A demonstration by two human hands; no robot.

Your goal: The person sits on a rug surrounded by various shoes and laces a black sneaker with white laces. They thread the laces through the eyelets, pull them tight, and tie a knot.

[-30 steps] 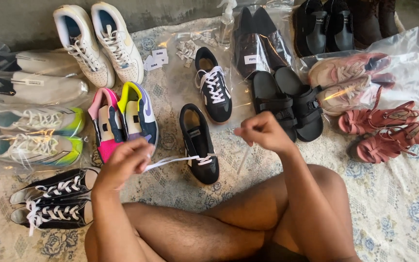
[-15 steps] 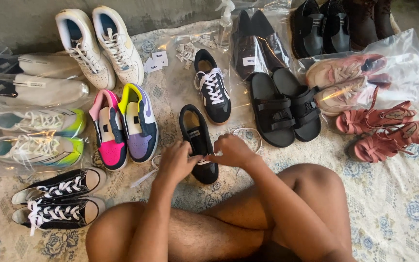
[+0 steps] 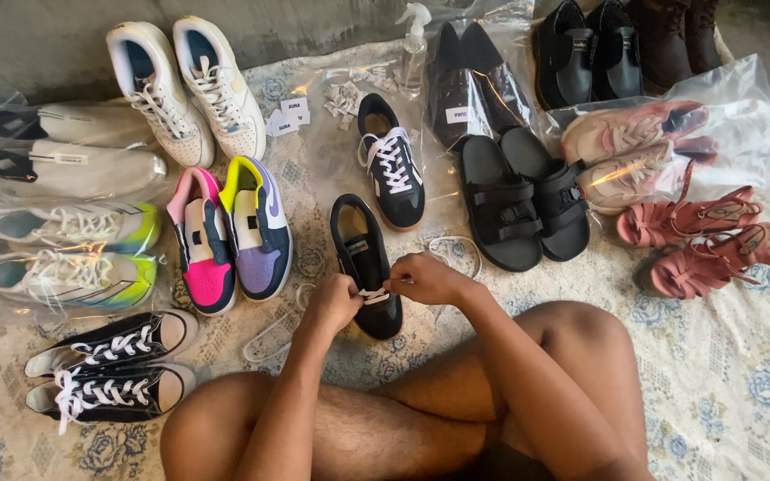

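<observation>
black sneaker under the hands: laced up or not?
Barely laced. The black sneaker shows white lace only near its toe, where the left hand and right hand pinch it; the eyelets above look bare.

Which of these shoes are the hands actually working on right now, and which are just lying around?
In hand:
- black sneaker under both hands
- white shoelace, pinched by left hand and right hand

Lying about:
- matching laced black sneaker
- pink and purple sneakers
- black strap sandals
- red sandals
- spray bottle
- bagged sneakers
</observation>
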